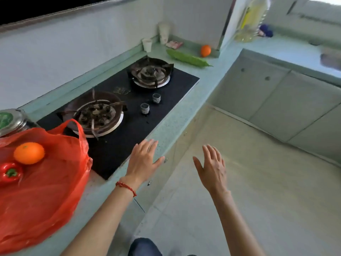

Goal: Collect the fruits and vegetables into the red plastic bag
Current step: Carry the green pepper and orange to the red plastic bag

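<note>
The red plastic bag (48, 191) lies spread on the green counter at the lower left. An orange (29, 153) and a red bell pepper (10, 172) rest on or in it. Far along the counter, past the stove, lie a long green bitter gourd (187, 57) and a second orange (206, 50). My left hand (143, 160) hovers open over the counter's front edge beside the stove, holding nothing. My right hand (212, 168) is open in the air over the floor, also empty.
A black two-burner gas stove (166, 106) fills the counter's middle, with two knobs (150, 103). A metal pot lid (11, 121) sits at the far left. Paper cups (147, 44) and an oil bottle (251, 21) stand at the back. Grey cabinets (287, 100) line the right.
</note>
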